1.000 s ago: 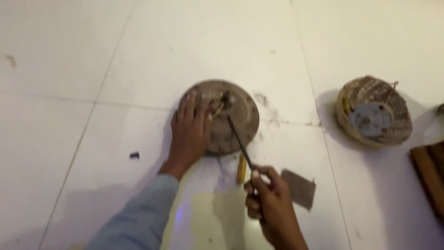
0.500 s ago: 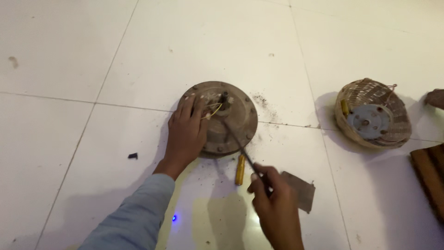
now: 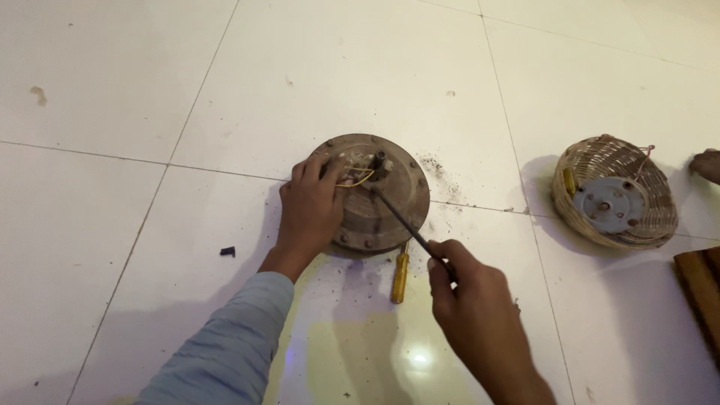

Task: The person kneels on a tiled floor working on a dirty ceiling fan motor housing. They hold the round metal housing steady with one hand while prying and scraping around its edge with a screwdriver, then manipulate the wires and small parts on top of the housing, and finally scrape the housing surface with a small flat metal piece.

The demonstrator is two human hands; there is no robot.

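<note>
The right hand (image 3: 472,300) now sits lower and further right of the round metal housing (image 3: 371,193) than a second ago, so the dark tool (image 3: 409,229) lies at a flatter slant, its tip at the hub. The flat grey piece beside that hand is now hidden behind it. Another person's hand (image 3: 706,165) has come into view beyond the wicker basket (image 3: 613,193).
</note>
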